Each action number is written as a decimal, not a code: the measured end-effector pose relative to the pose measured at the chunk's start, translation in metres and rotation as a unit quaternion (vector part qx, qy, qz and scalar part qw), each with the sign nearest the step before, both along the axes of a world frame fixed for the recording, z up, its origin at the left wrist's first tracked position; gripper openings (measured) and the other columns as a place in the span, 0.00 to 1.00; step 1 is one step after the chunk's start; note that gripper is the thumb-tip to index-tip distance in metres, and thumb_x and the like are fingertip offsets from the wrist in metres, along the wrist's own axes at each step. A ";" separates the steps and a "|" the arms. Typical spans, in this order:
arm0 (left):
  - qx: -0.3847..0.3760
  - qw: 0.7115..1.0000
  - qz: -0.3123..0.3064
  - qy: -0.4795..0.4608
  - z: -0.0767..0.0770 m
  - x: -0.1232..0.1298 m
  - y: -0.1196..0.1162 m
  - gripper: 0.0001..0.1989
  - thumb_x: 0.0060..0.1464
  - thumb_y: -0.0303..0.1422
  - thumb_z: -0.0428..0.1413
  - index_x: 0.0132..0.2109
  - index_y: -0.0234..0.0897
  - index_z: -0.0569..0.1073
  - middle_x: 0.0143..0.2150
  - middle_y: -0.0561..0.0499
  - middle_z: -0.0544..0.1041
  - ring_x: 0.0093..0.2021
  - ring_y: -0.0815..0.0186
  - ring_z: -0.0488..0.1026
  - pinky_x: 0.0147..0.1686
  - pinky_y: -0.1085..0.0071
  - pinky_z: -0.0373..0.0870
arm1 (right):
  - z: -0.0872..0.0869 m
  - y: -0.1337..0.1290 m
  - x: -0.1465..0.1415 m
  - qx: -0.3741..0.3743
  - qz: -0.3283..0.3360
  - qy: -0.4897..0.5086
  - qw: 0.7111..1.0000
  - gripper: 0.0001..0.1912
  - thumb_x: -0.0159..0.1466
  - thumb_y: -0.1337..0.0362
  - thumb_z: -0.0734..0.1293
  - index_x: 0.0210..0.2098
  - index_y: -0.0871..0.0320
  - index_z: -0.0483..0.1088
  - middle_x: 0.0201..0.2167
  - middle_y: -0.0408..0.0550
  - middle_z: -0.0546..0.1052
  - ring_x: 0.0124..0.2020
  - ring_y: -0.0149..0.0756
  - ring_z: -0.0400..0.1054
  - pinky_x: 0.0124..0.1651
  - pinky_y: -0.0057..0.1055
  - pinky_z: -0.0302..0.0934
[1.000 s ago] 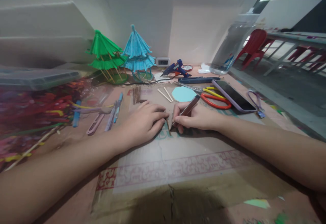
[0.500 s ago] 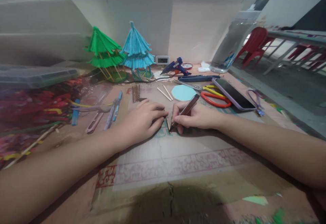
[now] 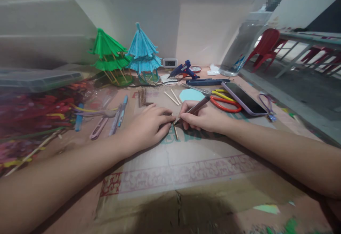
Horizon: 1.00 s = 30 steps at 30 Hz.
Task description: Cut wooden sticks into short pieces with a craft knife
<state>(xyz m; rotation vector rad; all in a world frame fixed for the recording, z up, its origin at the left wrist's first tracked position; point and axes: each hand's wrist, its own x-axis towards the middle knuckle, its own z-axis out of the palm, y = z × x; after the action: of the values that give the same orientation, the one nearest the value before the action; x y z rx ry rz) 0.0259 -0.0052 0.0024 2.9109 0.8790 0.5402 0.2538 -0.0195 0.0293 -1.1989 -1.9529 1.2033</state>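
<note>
My left hand (image 3: 151, 125) rests on the cardboard sheet (image 3: 191, 188), its fingertips holding a short thin wooden stick (image 3: 176, 133) down. The stick looks partly brown. In my right hand (image 3: 206, 117) is a brown marker pen (image 3: 195, 108), slanted, with its tip at the stick close to my left fingertips. Several brown sticks (image 3: 142, 97) lie side by side beyond my left hand. Two pale sticks (image 3: 172, 98) and a light-blue octagonal piece (image 3: 189, 94) lie behind my hands, the octagon partly covered by my right hand.
Behind stand green (image 3: 110, 51) and blue (image 3: 144, 49) two-tiered roof models and a glue gun (image 3: 183, 70). Scissors (image 3: 226, 103), a phone (image 3: 245, 98) and a large bottle (image 3: 237, 49) are right; pens (image 3: 123, 110), a cutter (image 3: 99, 128) and a bag of coloured pieces (image 3: 39, 109) left.
My right hand has shifted the marker tip up along the stick, from its near end toward my left fingertips, and the marker leans lower. My left hand and the stick stay put.
</note>
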 end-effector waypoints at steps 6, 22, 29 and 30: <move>-0.008 1.000 0.002 -0.003 0.002 0.001 -0.001 0.17 0.67 0.32 0.48 0.55 0.40 0.79 0.55 0.44 0.78 0.56 0.52 0.74 0.61 0.46 0.64 | -0.001 0.000 0.002 -0.016 0.038 0.012 0.999 0.07 0.63 0.64 0.68 0.31 0.57 0.66 0.20 0.40 0.76 0.19 0.26 0.65 0.22 0.23 0.58; -0.007 1.000 -0.001 -0.004 0.003 0.001 -0.002 0.16 0.67 0.32 0.50 0.53 0.39 0.79 0.55 0.43 0.78 0.55 0.53 0.74 0.60 0.47 0.65 | -0.001 0.001 0.004 -0.045 0.064 0.020 0.997 0.07 0.62 0.63 0.68 0.31 0.57 0.66 0.20 0.41 0.76 0.21 0.28 0.67 0.24 0.24 0.60; 0.006 1.000 -0.011 -0.004 0.002 0.000 0.000 0.17 0.67 0.31 0.49 0.55 0.40 0.79 0.54 0.43 0.79 0.55 0.52 0.74 0.60 0.46 0.65 | -0.001 0.001 0.002 -0.024 0.033 0.015 0.999 0.06 0.63 0.64 0.67 0.31 0.57 0.65 0.19 0.40 0.75 0.19 0.26 0.64 0.22 0.23 0.58; 0.009 1.000 -0.012 -0.006 0.001 0.000 0.001 0.17 0.67 0.31 0.49 0.55 0.40 0.79 0.54 0.43 0.79 0.55 0.52 0.75 0.59 0.46 0.65 | -0.001 0.001 0.002 -0.026 0.038 0.017 0.999 0.06 0.63 0.64 0.67 0.31 0.57 0.66 0.19 0.40 0.75 0.19 0.26 0.64 0.23 0.23 0.58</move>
<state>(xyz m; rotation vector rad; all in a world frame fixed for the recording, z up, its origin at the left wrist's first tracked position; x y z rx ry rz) 0.0262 -0.0043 0.0039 2.9270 0.8402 0.5658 0.2562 -0.0184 0.0278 -1.1311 -1.9678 1.3127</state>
